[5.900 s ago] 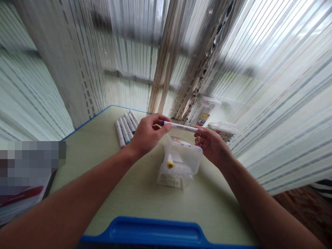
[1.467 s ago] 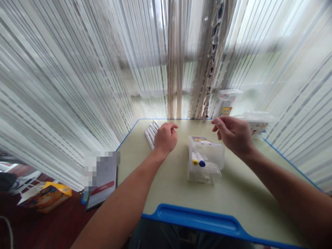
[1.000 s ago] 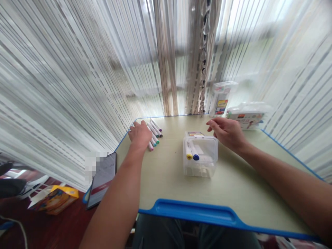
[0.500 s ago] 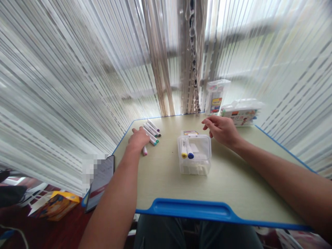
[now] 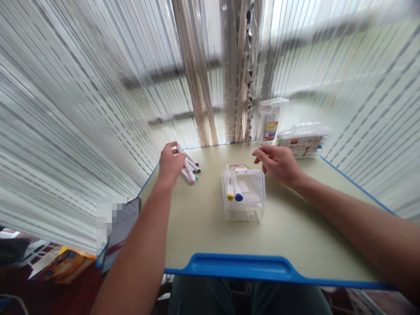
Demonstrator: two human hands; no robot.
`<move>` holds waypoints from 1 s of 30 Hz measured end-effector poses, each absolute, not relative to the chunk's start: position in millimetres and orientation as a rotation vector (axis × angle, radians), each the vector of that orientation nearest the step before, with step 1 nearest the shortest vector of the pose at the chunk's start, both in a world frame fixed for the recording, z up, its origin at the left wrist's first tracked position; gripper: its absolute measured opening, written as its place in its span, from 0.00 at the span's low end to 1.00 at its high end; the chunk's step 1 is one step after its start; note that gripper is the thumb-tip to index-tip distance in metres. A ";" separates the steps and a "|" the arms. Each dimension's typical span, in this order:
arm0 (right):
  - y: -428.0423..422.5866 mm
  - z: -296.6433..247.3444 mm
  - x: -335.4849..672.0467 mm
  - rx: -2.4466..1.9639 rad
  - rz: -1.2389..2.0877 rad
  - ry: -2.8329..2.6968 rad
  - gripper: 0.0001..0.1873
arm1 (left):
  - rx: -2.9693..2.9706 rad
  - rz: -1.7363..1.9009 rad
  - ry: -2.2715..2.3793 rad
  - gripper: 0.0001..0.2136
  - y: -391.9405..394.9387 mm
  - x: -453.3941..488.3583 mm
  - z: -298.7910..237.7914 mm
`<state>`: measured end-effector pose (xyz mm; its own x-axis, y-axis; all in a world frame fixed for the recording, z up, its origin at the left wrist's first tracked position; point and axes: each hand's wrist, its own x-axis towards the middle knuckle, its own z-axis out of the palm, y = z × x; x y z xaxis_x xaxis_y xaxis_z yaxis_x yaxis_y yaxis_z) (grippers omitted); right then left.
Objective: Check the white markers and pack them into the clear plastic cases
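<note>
My left hand (image 5: 169,164) is closed in a pinch on a white marker (image 5: 187,170) with a pink tip, lifting it from a small row of markers (image 5: 193,164) at the table's back left. A clear plastic box (image 5: 243,195) stands open at mid-table and holds a yellow-capped marker (image 5: 229,190) and a blue-capped marker (image 5: 237,190). My right hand (image 5: 277,162) hovers just behind and to the right of the box, fingers loosely curled and apart, holding nothing.
The pale green table (image 5: 295,232) has a blue rim and a blue handle (image 5: 243,267) at the near edge. Two clear marker cases (image 5: 270,119) (image 5: 303,139) stand at the back right. A phone (image 5: 118,232) overhangs the left edge. Striped curtains surround the table.
The blue-capped marker, held in both hands earlier, now lies in the box. My left hand reached to the marker row, pinched one marker and raised it. My right hand stays near the box.
</note>
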<state>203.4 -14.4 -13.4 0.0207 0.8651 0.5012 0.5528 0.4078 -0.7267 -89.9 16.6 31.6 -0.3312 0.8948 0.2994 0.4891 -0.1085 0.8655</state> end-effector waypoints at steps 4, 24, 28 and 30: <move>-15.0 -12.0 202.6 -1.254 0.399 -1.658 0.17 | 1.047 1.656 1.207 0.18 10.6 -71.2 36.2; -21.5 -5.3 192.0 -1.056 0.844 -1.506 0.18 | 0.922 1.489 0.759 0.06 -1.3 -18.1 -4.4; -19.3 -5.7 192.5 -1.060 0.897 -1.400 0.15 | 0.935 1.427 0.787 0.03 -4.3 -18.2 -0.5; -17.7 -5.5 193.4 -1.015 0.952 -1.327 0.14 | 0.959 1.370 0.813 0.05 -6.0 -19.1 1.9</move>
